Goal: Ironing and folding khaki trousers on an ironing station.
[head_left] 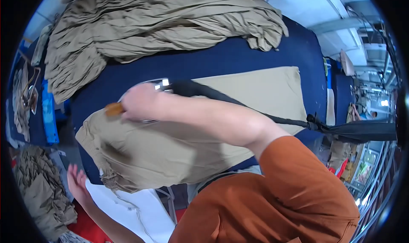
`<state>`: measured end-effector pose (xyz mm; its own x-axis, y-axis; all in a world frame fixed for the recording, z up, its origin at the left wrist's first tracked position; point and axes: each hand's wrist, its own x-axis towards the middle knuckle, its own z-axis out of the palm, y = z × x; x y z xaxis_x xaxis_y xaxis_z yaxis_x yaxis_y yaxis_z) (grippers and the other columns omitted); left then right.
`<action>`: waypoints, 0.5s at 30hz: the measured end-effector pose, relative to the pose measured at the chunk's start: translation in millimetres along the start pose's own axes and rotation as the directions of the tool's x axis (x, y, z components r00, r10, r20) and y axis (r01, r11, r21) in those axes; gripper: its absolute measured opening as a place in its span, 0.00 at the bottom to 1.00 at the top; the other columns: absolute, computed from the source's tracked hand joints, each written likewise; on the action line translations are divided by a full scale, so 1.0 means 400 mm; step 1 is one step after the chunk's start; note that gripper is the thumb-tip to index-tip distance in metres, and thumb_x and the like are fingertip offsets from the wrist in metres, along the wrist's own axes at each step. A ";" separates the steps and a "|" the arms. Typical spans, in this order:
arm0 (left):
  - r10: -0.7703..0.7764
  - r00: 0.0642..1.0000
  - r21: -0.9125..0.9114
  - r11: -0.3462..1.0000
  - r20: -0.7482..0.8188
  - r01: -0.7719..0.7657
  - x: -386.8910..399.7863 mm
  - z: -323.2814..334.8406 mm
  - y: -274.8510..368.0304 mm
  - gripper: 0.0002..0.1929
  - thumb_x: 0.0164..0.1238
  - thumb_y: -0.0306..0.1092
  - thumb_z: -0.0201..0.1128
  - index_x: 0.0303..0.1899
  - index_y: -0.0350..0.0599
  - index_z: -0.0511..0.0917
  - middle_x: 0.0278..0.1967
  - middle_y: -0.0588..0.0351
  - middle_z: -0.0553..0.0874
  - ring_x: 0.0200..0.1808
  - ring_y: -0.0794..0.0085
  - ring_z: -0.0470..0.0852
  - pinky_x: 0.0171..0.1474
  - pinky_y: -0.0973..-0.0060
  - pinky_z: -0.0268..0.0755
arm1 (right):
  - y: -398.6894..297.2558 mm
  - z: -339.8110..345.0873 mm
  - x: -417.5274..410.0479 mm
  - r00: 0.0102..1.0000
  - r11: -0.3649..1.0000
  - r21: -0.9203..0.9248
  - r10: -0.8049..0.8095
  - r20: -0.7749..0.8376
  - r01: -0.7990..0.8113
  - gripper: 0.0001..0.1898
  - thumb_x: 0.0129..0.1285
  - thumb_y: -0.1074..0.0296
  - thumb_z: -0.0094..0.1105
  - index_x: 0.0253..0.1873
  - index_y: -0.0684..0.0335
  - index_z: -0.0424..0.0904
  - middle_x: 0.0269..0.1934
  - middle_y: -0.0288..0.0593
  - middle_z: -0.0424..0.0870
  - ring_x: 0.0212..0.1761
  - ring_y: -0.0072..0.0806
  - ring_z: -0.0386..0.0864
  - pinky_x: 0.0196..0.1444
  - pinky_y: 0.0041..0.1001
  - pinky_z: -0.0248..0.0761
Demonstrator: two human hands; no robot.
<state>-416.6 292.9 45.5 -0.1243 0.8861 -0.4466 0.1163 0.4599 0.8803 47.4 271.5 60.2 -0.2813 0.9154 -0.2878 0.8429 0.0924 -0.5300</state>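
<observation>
My right hand (140,102) is closed around an iron (159,83), partly hidden by the hand and blurred; an orange-brown handle part (114,109) sticks out at its left. A black hose or sleeved cord runs from the iron to the right. Under the iron and my forearm lie khaki trousers (166,160), their elastic waistband (107,169) at the lower left and a flat leg stretching right across the navy-covered ironing table (198,62). My left hand (76,182) is off the table's lower left edge, fingers spread, holding nothing.
A large heap of khaki garments (166,22) covers the table's far side. More crumpled khaki clothing (44,192) lies at lower left, beside a white sheet (134,207). At far left another iron (32,99) stands near cloth. A blue plastic object (50,115) is between the tables.
</observation>
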 end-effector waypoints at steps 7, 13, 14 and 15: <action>-0.098 0.866 -0.292 0.955 -0.491 -0.058 -0.302 -0.132 -0.498 0.18 0.84 0.43 0.47 0.56 0.40 0.77 0.43 0.60 0.79 0.35 0.77 0.74 0.37 0.79 0.68 | 0.448 -0.095 -0.598 0.636 0.574 0.472 0.771 -0.034 -0.670 0.24 0.69 0.46 0.61 0.45 0.66 0.88 0.30 0.49 0.88 0.31 0.36 0.86 0.40 0.35 0.78; -0.527 0.850 -0.289 0.817 -0.024 0.499 -0.485 0.188 -0.726 0.14 0.80 0.48 0.52 0.43 0.50 0.77 0.38 0.62 0.82 0.33 0.77 0.75 0.35 0.79 0.67 | 0.789 -0.144 -1.054 0.212 0.331 0.581 0.941 -0.265 -0.743 0.30 0.72 0.44 0.58 0.30 0.72 0.78 0.14 0.37 0.73 0.12 0.24 0.71 0.15 0.29 0.64; -0.548 0.836 -0.385 0.773 -0.007 0.504 -0.529 0.298 -0.702 0.18 0.79 0.53 0.50 0.48 0.50 0.78 0.41 0.60 0.83 0.34 0.74 0.77 0.35 0.77 0.68 | 0.838 -0.157 -1.127 0.164 0.293 0.580 0.950 -0.265 -0.760 0.32 0.70 0.42 0.59 0.26 0.71 0.76 0.14 0.37 0.73 0.11 0.24 0.71 0.14 0.29 0.64; -0.565 0.825 -0.479 0.724 0.002 0.497 -0.582 0.389 -0.676 0.23 0.78 0.59 0.49 0.53 0.50 0.78 0.43 0.57 0.84 0.35 0.71 0.78 0.34 0.75 0.70 | 0.868 -0.155 -1.189 0.183 0.304 0.528 0.945 -0.270 -0.793 0.32 0.70 0.41 0.60 0.25 0.71 0.75 0.14 0.38 0.73 0.11 0.24 0.71 0.15 0.28 0.64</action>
<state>-265.8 -28.8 -113.7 -0.1661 0.4713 -0.8662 -0.4498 0.7455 0.4919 502.2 -107.6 62.7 0.8693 0.3603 -0.3383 0.2372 -0.9046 -0.3540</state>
